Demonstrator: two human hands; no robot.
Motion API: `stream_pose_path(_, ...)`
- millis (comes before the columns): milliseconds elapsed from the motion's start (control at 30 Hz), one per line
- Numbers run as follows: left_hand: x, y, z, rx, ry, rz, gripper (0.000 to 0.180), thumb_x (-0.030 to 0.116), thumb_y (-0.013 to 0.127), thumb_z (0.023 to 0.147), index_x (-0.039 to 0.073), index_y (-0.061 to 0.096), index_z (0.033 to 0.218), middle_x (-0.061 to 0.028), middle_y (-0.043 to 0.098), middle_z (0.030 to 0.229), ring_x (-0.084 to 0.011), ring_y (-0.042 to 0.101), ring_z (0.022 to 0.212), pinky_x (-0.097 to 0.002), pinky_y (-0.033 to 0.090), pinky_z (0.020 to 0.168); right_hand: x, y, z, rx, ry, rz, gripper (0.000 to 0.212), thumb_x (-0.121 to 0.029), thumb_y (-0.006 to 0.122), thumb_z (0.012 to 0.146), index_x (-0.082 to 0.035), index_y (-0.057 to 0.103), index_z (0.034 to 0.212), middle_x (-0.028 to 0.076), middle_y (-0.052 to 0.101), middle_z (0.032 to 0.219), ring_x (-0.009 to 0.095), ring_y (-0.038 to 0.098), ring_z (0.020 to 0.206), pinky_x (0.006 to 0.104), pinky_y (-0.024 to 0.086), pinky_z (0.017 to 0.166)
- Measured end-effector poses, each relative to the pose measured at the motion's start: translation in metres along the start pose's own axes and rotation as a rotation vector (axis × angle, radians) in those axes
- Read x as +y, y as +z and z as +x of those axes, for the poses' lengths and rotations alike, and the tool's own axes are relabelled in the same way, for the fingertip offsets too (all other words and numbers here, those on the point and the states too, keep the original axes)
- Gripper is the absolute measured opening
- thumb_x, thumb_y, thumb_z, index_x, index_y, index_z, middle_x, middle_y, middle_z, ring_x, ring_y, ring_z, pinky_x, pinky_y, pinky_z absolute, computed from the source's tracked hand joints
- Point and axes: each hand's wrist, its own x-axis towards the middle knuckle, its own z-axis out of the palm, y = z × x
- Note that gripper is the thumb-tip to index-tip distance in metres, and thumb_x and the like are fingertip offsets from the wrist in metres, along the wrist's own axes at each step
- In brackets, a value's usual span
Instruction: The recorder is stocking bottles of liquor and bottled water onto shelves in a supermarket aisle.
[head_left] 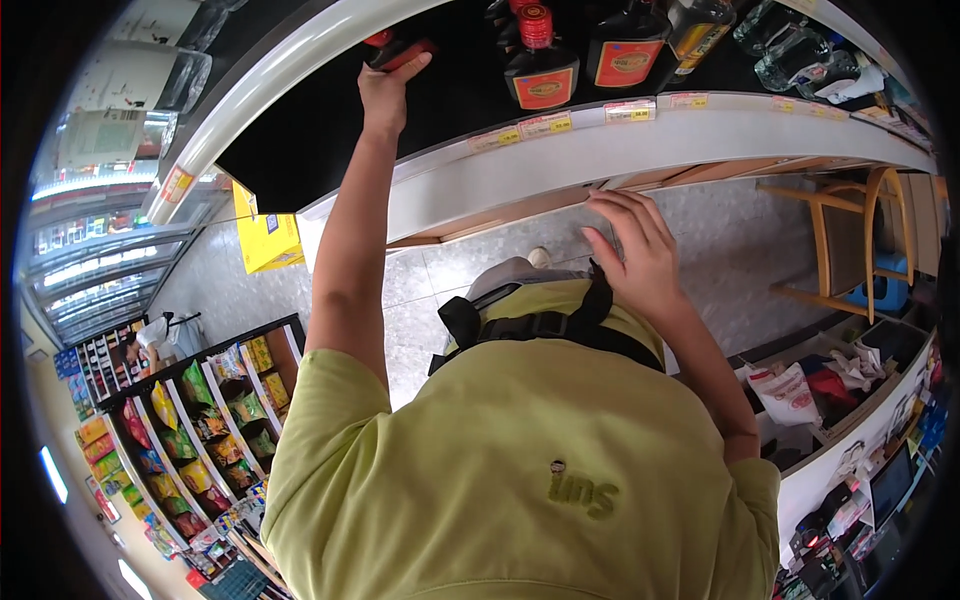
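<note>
My left arm stretches out to a dark shelf (300, 130), where my left hand (386, 95) is closed around a dark bottle (392, 52) with a red cap and red label. That bottle is partly covered by my fingers. To its right stand a flat dark bottle (540, 75) with a red cap and orange-red label, and a similar dark bottle (628, 50). My right hand (640, 245) hangs below the shelf's front edge with its fingers apart and nothing in it.
Price tags (545, 124) line the white shelf edge. More bottles (790, 50), clear ones, stand at the far right. A yellow box (268, 235) is on the floor at left. A wooden chair (835, 240) stands right, a snack rack (195, 430) lower left, and a person (155, 345) behind it.
</note>
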Motion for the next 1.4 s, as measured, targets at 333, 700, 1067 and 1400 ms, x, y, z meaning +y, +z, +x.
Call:
stream_pose_path(333,-0.051,0.006,0.081,-0.124,0.024,-0.265,0.046,-0.006,0.082,0.076,0.002,0.061,0.116,-0.0081,0.067,0.109,-0.0214,0.064,0.105,-0.0351,0.049,0.100,0.016,-0.005,-0.033,0.035,0.222,-0.029,0.027,-0.007,0.074,0.083,-0.004,0.066,0.108,0.012,0.068,0.112,0.032,0.063,0.104,0.0409,0.052,0.089)
stream_pose_path(700,-0.115,-0.001,0.155,-0.087,-0.116,-0.352,0.042,-0.004,0.079,0.079,0.005,0.063,0.116,-0.0076,0.067,0.112,-0.0226,0.064,0.106,-0.0383,0.052,0.100,0.024,-0.011,-0.041,-0.001,0.245,-0.087,0.027,-0.005,0.076,0.080,-0.006,0.066,0.105,0.010,0.068,0.110,0.032,0.064,0.102,0.0408,0.054,0.085)
stream_pose_path(1067,-0.123,-0.022,0.149,-0.015,-0.142,-0.140,0.040,-0.001,0.078,0.081,0.005,0.063,0.117,-0.0085,0.067,0.114,-0.0237,0.064,0.108,-0.0389,0.051,0.100,0.025,-0.009,-0.040,-0.027,0.273,-0.075,0.021,-0.004,0.076,0.080,-0.007,0.065,0.098,0.010,0.067,0.105,0.031,0.065,0.097,0.0408,0.055,0.080)
stream_pose_path(1400,-0.129,-0.045,0.129,0.053,-0.195,0.094,0.039,0.001,0.076,0.083,0.004,0.062,0.118,-0.0094,0.067,0.115,-0.0247,0.063,0.109,-0.0394,0.051,0.101,0.028,-0.003,-0.030,-0.047,0.219,-0.065,0.021,-0.004,0.075,0.079,-0.006,0.065,0.097,0.011,0.067,0.103,0.033,0.065,0.097,0.0417,0.054,0.082)
